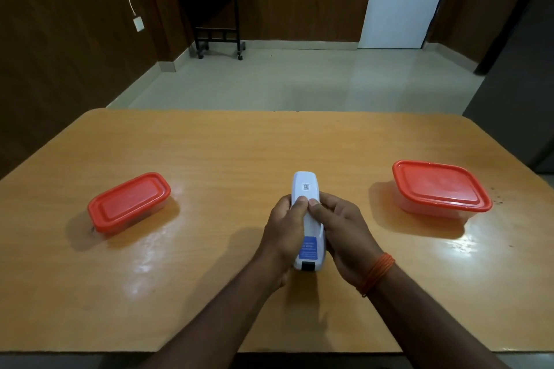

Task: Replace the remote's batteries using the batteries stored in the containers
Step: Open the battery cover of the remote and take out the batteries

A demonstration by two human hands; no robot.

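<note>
A white remote (305,189) lies back side up at the middle of the wooden table (239,153), with a blue label near its close end. My left hand (283,237) grips its left side and my right hand (344,237) grips its right side. Both thumbs press together on the remote's back. A clear container with a red lid (129,202) stands on the left, and a second red-lidded container (439,186) stands on the right. Both lids are on, so their contents are hidden.
The table's near edge (120,352) runs just under my forearms. Beyond the far edge lies a tiled floor, with a small dark side table (214,15) holding a white pot against the back wall and a white door (401,0) to the right.
</note>
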